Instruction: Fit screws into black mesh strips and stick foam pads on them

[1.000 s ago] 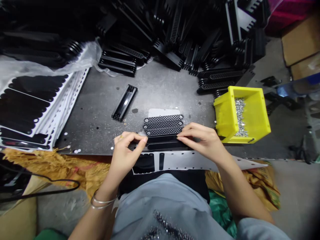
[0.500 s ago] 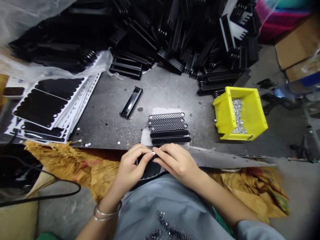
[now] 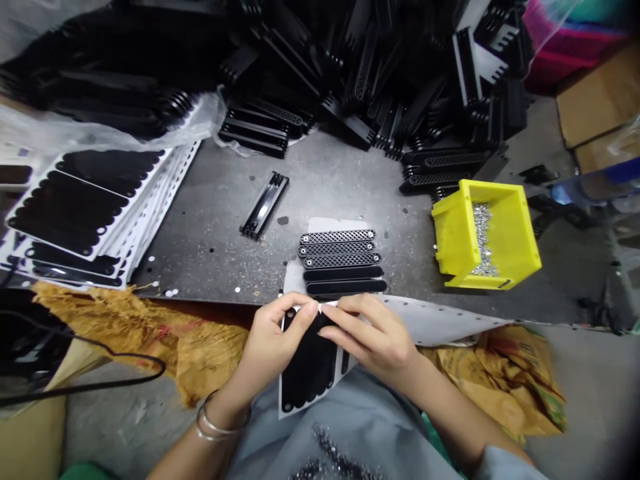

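A white backing sheet (image 3: 305, 390) carrying long black stickers lies on my lap at the table's near edge. My left hand (image 3: 275, 350) pinches the sheet's top edge with thumb and forefinger. My right hand (image 3: 373, 340) meets it there, fingertips pinched on the end of a black sticker (image 3: 313, 360). Just beyond my hands, a row of several black strips (image 3: 343, 261) lies side by side on the dark table (image 3: 210, 233); three show a mesh face, two are covered smooth black.
A yellow bin (image 3: 485, 237) of small screws stands at the right. A single black part (image 3: 265, 205) lies left of centre. Stacked sticker sheets (image 3: 85, 213) fill the left, and a big heap of black parts (image 3: 360, 73) covers the back. Cardboard boxes (image 3: 595, 100) stand far right.
Both hands pulled back from the strips on the table to the sticker sheet at my lap. The sheet has turned so its stickers now run toward me.
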A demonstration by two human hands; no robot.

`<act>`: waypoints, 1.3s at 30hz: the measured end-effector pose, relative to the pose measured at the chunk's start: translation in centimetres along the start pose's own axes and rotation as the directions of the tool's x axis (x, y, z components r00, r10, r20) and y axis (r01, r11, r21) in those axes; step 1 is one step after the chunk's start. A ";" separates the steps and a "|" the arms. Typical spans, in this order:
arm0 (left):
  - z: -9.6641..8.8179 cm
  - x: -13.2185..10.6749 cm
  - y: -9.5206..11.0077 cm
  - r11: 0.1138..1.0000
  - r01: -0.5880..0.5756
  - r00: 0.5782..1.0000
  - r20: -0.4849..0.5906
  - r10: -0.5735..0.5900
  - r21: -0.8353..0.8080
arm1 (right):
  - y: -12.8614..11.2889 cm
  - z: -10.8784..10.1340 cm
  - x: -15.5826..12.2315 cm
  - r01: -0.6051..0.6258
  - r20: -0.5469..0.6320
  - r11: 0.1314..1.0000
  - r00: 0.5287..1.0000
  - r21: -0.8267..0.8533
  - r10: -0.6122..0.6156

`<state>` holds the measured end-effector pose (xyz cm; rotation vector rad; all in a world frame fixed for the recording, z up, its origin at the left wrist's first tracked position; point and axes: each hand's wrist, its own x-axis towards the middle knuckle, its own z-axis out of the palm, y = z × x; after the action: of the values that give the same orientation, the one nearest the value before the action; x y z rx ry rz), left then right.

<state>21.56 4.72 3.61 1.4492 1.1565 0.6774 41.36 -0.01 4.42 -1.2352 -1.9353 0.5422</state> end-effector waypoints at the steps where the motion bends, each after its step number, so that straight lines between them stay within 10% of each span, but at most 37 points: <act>1: 0.1 0.0 0.1 1.000 0.025 1.000 0.010 -0.024 -0.011 | 0.0 -0.1 0.0 0.008 0.015 1.000 1.000 0.021 -0.009; 4: -0.2 0.0 -0.3 0.998 0.068 0.997 -0.026 -0.068 0.006 | -0.1 -1.8 -0.9 -0.061 0.125 0.956 0.992 0.287 0.026; 9: -1.9 0.5 -1.0 0.996 -0.012 1.000 0.010 0.011 0.088 | 0.6 -5.7 -1.7 -0.292 0.158 0.552 0.947 0.781 0.279; 12: -2.4 1.4 -1.2 0.993 -0.105 0.991 0.091 0.099 0.062 | 1.8 -5.5 0.7 -0.341 0.025 0.752 0.917 0.565 0.398; 16: -1.9 3.0 -1.5 0.999 -0.042 0.994 -0.100 0.042 0.002 | 3.9 -2.3 4.9 -0.126 0.011 0.992 0.992 -0.021 0.127; 19: -1.3 3.9 -1.6 0.996 0.035 0.967 -0.254 -0.013 0.083 | 5.2 -0.2 6.6 0.047 0.090 0.994 0.995 -0.096 -0.038; 26: -1.4 4.7 -1.9 0.993 0.055 0.972 -0.235 -0.029 0.105 | 5.9 0.3 7.2 0.097 0.146 0.995 0.985 -0.002 -0.095; 36: -1.0 5.6 -1.8 0.994 0.107 0.970 -0.223 -0.101 0.016 | 5.3 -1.1 7.1 0.064 0.198 0.997 0.979 -0.041 -0.055; 39: -1.0 5.6 -2.0 0.994 0.110 0.971 -0.213 -0.105 0.011 | 5.7 -3.6 5.7 -0.121 0.139 0.991 0.982 -0.066 0.129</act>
<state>22.07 10.06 0.93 1.3463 1.4015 0.7581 46.09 7.49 4.82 -1.3944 -2.0134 0.6604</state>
